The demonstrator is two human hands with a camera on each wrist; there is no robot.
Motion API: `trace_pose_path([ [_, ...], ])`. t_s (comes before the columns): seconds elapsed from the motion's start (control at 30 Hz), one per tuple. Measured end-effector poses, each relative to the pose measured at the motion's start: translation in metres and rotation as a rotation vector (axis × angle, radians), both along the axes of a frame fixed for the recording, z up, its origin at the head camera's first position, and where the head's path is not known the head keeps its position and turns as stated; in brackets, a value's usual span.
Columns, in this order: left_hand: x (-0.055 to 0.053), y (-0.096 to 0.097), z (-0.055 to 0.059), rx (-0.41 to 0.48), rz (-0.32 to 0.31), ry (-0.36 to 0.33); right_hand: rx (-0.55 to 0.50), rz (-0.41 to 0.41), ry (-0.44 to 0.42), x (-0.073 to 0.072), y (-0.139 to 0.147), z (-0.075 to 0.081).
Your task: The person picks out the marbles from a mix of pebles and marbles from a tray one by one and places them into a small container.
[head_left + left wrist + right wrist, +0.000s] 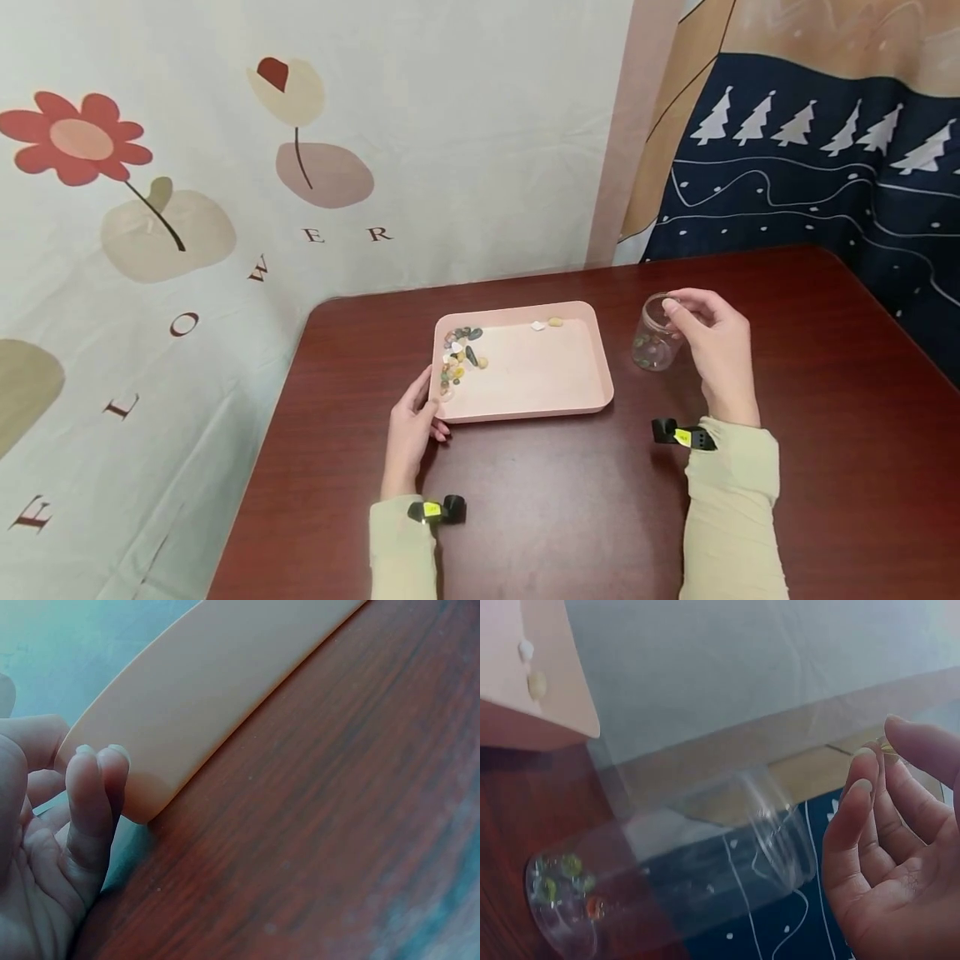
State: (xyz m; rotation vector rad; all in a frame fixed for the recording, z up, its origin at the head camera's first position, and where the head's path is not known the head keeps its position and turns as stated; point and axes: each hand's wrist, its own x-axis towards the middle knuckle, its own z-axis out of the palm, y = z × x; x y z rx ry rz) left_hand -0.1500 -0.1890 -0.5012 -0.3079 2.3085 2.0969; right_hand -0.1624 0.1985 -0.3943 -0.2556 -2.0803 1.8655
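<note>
A shallow pink tray (540,375) lies on the table, with several small coloured stones (457,358) gathered along its left side. My left hand (411,421) holds the tray's near left corner; the left wrist view shows the fingers (86,795) against its outer wall. Right of the tray stands a clear glass jar (654,346), upright, a few green and orange-red pieces (562,877) at its bottom. Beside the jar's mouth, my right hand (708,337) pinches a small yellowish see-through stone (886,747) between thumb and fingertips.
A white stone (537,326) and a yellowish stone (555,322) lie by the tray's far wall. The dark red-brown table (540,500) runs back to a printed cloth (465,150). A navy cloth with trees (810,183) hangs at the right.
</note>
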Motion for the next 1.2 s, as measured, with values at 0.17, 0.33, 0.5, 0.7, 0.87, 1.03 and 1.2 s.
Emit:
trace_pose_path([
  [0.17,0.000,-0.001,0.003,0.024,-0.007,-0.024,0.009,-0.028,-0.018,-0.001,0.007,-0.005],
  [0.33,-0.001,0.001,0.003,0.019,-0.021,-0.031,0.074,-0.061,-0.054,0.001,0.012,-0.009],
  [0.5,-0.001,0.001,0.002,0.018,-0.007,-0.020,0.148,-0.082,-0.104,0.000,0.014,-0.012],
  [0.7,0.001,0.001,0.000,-0.001,0.004,0.022,0.206,-0.096,-0.152,-0.003,0.015,-0.015],
  [0.87,0.000,0.001,-0.001,0.000,0.005,0.036,0.232,-0.093,-0.181,-0.004,0.018,-0.018],
  [1.03,-0.001,0.000,0.000,0.008,-0.001,0.021,0.246,-0.083,-0.179,-0.005,0.019,-0.019],
  [1.2,-0.001,0.000,0.000,0.008,-0.004,0.000,0.243,-0.077,-0.189,-0.004,0.019,-0.021],
])
